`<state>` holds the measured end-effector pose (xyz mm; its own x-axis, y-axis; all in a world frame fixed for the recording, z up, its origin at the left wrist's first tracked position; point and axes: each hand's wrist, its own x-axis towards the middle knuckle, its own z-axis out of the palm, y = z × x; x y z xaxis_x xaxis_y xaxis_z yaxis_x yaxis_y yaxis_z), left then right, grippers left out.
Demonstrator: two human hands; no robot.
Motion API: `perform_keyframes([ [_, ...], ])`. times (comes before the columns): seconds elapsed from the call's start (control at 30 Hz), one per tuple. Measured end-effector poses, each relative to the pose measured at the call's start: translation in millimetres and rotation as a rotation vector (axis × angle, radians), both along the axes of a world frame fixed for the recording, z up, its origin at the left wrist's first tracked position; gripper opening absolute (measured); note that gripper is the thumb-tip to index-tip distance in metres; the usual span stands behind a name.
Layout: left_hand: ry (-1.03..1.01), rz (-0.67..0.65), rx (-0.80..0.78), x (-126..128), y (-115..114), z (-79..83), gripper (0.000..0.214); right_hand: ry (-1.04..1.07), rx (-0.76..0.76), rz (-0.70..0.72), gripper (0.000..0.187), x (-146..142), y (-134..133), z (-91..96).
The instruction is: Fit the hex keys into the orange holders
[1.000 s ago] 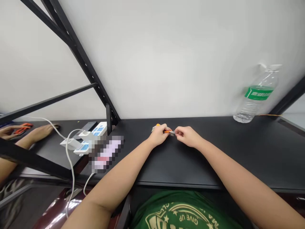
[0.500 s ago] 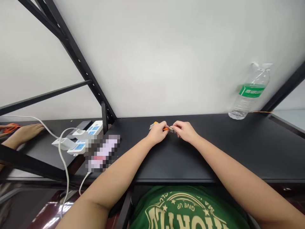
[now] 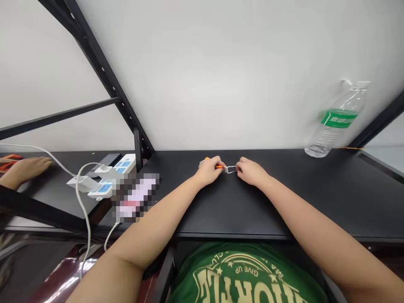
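Two closed grips: left hand and right hand pinch one metal object.

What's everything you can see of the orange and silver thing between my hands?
The orange and silver thing has a short orange part and shiny, metal-looking wire reaching rightward in a narrow loop. Your left hand grips and partly hides it; your right hand pinches the loop's far end. It lies crosswise on or above the black table; I cannot tell which.

The bare right hand has drawn slightly toward the flat black surface's right edge, exposing more thin silver metal loop.
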<state>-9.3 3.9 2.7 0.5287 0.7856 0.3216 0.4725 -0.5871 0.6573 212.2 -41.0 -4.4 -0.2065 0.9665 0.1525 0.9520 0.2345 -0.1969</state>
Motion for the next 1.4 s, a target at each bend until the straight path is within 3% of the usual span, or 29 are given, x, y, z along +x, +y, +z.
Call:
perform_keyframes([
  [0.1, 0.011, -0.026, 0.008, 1, 1, -2.7, 0.016, -0.002, -0.111, -0.041, 0.003, -2, -5, 5.0],
  [0.2, 0.006, -0.039, 0.048, 0, 1, -5.0, 0.017, 0.051, -0.176, -0.042, 0.008, 2, -9, 8.6],
  [0.33, -0.019, -0.027, 0.158, -1, 2, -6.0, 0.016, 0.394, -0.112, 0.093, 0.007, 4, -15, 12.6],
  [0.47, -0.056, 0.006, 0.348, -2, 3, -5.0, 0.015, 0.625, 0.070, 0.239, 0.003, -2, -20, 15.3],
  [0.57, -0.020, 0.016, 0.414, -2, 2, -4.4, 0.013, 0.632, 0.187, 0.247, 0.003, -7, -22, 16.6],
  [0.73, 0.076, 0.035, 0.391, -2, -2, -3.8, 0.008, 0.547, 0.288, 0.316, 0.010, -7, -22, 17.0],
  [1.13, 0.227, 0.055, 0.390, 0, -5, 1.3, 0.008, 0.503, 0.279, 0.379, 0.012, -3, -20, 15.9],
  [1.4, 0.245, 0.005, 0.535, -1, -4, 0.8, 0.008, 0.532, 0.212, 0.324, 0.018, -5, -22, 21.8],
])
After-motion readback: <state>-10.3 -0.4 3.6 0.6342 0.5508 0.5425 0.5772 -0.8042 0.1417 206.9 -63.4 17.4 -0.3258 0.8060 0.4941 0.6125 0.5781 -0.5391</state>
